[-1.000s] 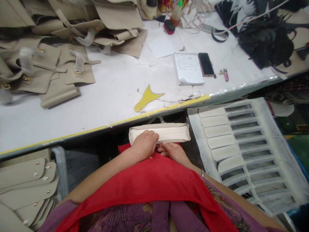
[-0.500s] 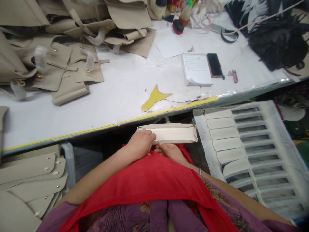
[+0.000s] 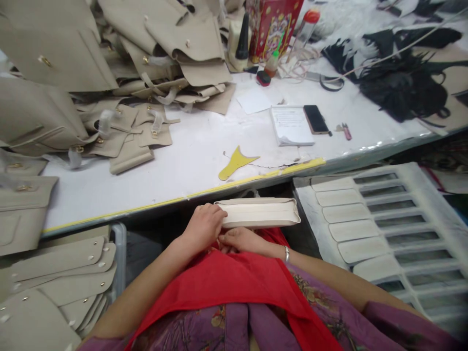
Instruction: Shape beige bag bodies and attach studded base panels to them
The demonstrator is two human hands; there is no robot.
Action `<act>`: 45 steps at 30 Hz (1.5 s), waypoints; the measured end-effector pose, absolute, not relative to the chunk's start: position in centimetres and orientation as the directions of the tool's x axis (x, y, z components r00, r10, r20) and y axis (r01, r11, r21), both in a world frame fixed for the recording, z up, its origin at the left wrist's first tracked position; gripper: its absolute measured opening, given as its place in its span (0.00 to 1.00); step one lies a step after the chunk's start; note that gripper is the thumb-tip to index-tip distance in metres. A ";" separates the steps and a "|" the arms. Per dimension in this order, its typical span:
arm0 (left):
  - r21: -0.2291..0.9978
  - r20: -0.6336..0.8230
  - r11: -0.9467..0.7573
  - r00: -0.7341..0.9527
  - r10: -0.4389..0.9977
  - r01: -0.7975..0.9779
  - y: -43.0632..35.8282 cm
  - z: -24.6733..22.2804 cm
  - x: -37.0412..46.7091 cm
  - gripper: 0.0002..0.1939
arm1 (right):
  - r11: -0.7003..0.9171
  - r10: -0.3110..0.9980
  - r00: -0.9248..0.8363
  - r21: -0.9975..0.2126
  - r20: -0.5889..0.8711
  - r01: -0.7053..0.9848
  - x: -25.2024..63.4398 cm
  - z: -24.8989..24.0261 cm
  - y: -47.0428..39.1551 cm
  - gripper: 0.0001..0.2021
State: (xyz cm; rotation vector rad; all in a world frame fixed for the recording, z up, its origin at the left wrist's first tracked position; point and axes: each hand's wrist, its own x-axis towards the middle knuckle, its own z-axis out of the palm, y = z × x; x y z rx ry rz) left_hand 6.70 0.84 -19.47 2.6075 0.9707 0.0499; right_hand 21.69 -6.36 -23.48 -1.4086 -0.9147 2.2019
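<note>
A beige bag [image 3: 259, 213] rests on its side at my lap, just below the table edge, its long narrow cream face turned up. My left hand [image 3: 206, 222] is closed over the bag's left end, fingers curled on its rim. Close against it, my right hand [image 3: 239, 240] lies below the bag's near edge with thumb and fingers pressed together. What those fingertips pinch is hidden. A red apron [image 3: 226, 275] covers my lap under both wrists.
Beige bags [image 3: 135, 122] crowd the table's left. A yellow template [image 3: 236, 163], notepad [image 3: 291, 126], phone [image 3: 316, 119] and pink snips [image 3: 346, 130] lie on it. Black tasselled pieces [image 3: 402, 87] lie right. Beige flaps [image 3: 66, 263] fill a crate; a slotted tray [image 3: 409, 209] holds cream strips.
The view has tilted up, showing more of the table's back. My right hand has shifted left along the bag's near edge, closer to my left hand, which keeps hold of the bag's end.
</note>
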 end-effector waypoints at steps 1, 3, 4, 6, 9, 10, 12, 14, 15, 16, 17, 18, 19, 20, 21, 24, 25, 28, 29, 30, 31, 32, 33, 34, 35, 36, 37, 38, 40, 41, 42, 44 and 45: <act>0.362 -0.038 -0.687 0.747 0.664 0.630 1.1 -19.6 6.7 0.09 | -0.663 0.639 -0.460 -0.745 -0.616 0.075 22.1 -23.3 -6.5 0.19; 0.393 0.076 -0.663 0.696 0.714 0.637 2.2 -20.0 7.3 0.11 | -0.547 0.702 -0.479 -0.830 -0.527 0.111 23.1 -22.8 -6.7 0.19; 0.396 0.124 -0.652 0.666 0.736 0.647 3.1 -20.3 7.9 0.12 | -0.513 0.727 -0.475 -0.852 -0.496 0.105 23.5 -22.5 -6.9 0.18; 0.374 0.156 -0.615 0.606 0.780 0.694 5.3 -21.1 9.9 0.17 | -0.496 0.756 -0.458 -0.866 -0.468 0.066 24.3 -22.1 -7.3 0.17; 0.299 0.045 -0.487 0.497 0.866 0.821 9.0 -22.2 13.5 0.25 | -0.484 0.795 -0.409 -0.875 -0.448 0.019 25.3 -21.6 -8.1 0.15; 0.271 -0.008 -0.433 0.452 0.892 0.860 10.1 -22.4 14.5 0.27 | -0.468 0.810 -0.387 -0.884 -0.440 0.026 25.7 -21.5 -8.4 0.14; 0.243 -0.118 -0.348 0.384 0.916 0.905 11.9 -22.7 15.9 0.26 | -0.450 0.830 -0.341 -0.891 -0.441 0.056 26.4 -21.3 -9.1 0.12; 0.246 -0.230 -0.300 0.356 0.906 0.922 13.2 -22.7 16.7 0.25 | -0.458 0.840 -0.303 -0.887 -0.451 0.050 27.2 -21.2 -9.9 0.11; 0.254 -0.267 -0.290 0.356 0.896 0.923 13.4 -22.6 16.9 0.23 | -0.459 0.845 -0.292 -0.888 -0.447 0.031 27.5 -21.2 -10.4 0.11; 0.264 -0.282 -0.290 0.361 0.889 0.920 13.4 -22.4 17.1 0.21 | -0.456 0.851 -0.288 -0.890 -0.438 0.006 27.9 -21.2 -10.8 0.12; 0.274 -0.278 -0.297 0.371 0.886 0.915 13.0 -22.0 17.2 0.18 | -0.452 0.856 -0.290 -0.892 -0.427 -0.022 28.4 -21.1 -11.2 0.13; 0.282 -0.262 -0.306 0.380 0.887 0.909 12.2 -21.7 17.3 0.15 | -0.448 0.863 -0.285 -0.892 -0.417 -0.051 28.8 -20.9 -11.6 0.14; 0.297 -0.233 -0.323 0.396 0.888 0.899 10.9 -21.2 17.5 0.12 | -0.445 0.874 -0.258 -0.892 -0.411 -0.087 29.3 -20.6 -11.9 0.15; 0.324 -0.193 -0.350 0.424 0.885 0.879 9.3 -20.8 17.8 0.12 | -0.439 0.892 -0.191 -0.887 -0.410 -0.142 30.0 -20.3 -12.2 0.16; 0.353 -0.155 -0.387 0.462 0.874 0.851 7.5 -20.4 18.3 0.13 | -0.422 0.906 -0.082 -0.880 -0.415 -0.218 30.7 -19.9 -12.3 0.16; 0.457 -0.031 -0.575 0.658 0.752 0.678 2.3 -20.0 20.3 0.14 | -0.301 0.847 0.270 -0.831 -0.458 -0.467 32.8 -19.2 -11.5 0.18; 0.445 -0.030 -0.623 0.706 0.707 0.643 1.1 -20.0 21.2 0.12 | -0.265 0.820 0.319 -0.808 -0.476 -0.526 33.4 -19.1 -10.8 0.19; 0.355 -0.084 -0.674 0.740 0.667 0.648 0.3 -20.5 23.2 0.08 | -0.234 0.811 0.327 -0.782 -0.484 -0.577 34.2 -19.6 -8.1 0.15; 0.334 -0.094 -0.676 0.737 0.669 0.656 0.7 -20.5 23.6 0.07 | -0.235 0.816 0.326 -0.790 -0.478 -0.567 34.2 -19.9 -7.1 0.13; 0.323 -0.098 -0.680 0.738 0.668 0.658 1.2 -20.5 23.8 0.07 | -0.241 0.822 0.324 -0.801 -0.469 -0.548 34.1 -20.1 -6.3 0.13; 0.314 -0.097 -0.687 0.742 0.663 0.655 1.8 -20.3 23.8 0.06 | -0.252 0.831 0.312 -0.811 -0.461 -0.528 34.0 -20.3 -5.8 0.13; 0.308 -0.096 -0.693 0.746 0.659 0.652 2.4 -20.1 23.6 0.06 | -0.269 0.842 0.289 -0.818 -0.456 -0.508 34.0 -20.4 -5.4 0.13; 0.313 -0.086 -0.691 0.744 0.663 0.651 2.7 -19.9 23.3 0.06 | -0.290 0.853 0.259 -0.825 -0.452 -0.486 34.1 -20.5 -5.4 0.13; 0.333 -0.058 -0.677 0.731 0.680 0.657 3.0 -19.8 23.0 0.07 | -0.306 0.866 0.231 -0.836 -0.443 -0.456 34.2 -20.5 -5.6 0.13; 0.371 -0.015 -0.648 0.702 0.712 0.665 3.1 -19.7 22.6 0.09 | -0.315 0.881 0.204 -0.851 -0.427 -0.420 34.6 -20.5 -6.0 0.13; 0.432 0.033 -0.603 0.656 0.754 0.671 3.1 -19.6 22.3 0.13 | -0.315 0.896 0.184 -0.870 -0.405 -0.379 35.1 -20.6 -6.5 0.14; 0.510 0.068 -0.545 0.600 0.797 0.665 3.1 -19.7 22.1 0.16 | -0.307 0.909 0.174 -0.891 -0.378 -0.333 35.9 -20.6 -7.0 0.15; 0.591 0.076 -0.480 0.548 0.833 0.648 3.1 -19.8 21.9 0.19 | -0.293 0.921 0.175 -0.914 -0.349 -0.281 36.7 -20.6 -7.6 0.16; 0.698 0.023 -0.372 0.501 0.865 0.612 3.1 -20.1 21.9 0.20 | -0.283 0.919 0.237 -0.946 -0.315 -0.161 38.9 -20.8 -8.6 0.19; 0.719 -0.016 -0.345 0.511 0.860 0.604 3.1 -20.3 22.0 0.20 | -0.300 0.899 0.301 -0.948 -0.318 -0.104 40.1 -20.9 -9.1 0.19; 0.721 -0.051 -0.343 0.540 0.840 0.602 3.1 -20.5 22.2 0.19 | -0.331 0.867 0.375 -0.942 -0.329 -0.060 41.3 -21.1 -9.7 0.19; 0.698 -0.112 -0.402 0.645 0.756 0.592 2.7 -20.8 22.8 0.21 | -0.421 0.795 0.477 -0.907 -0.376 -0.013 43.5 -21.4 -10.8 0.19; 0.683 -0.142 -0.448 0.706 0.694 0.577 2.4 -20.8 23.1 0.23 | -0.465 0.779 0.479 -0.886 -0.405 0.007 44.4 -21.5 -11.4 0.18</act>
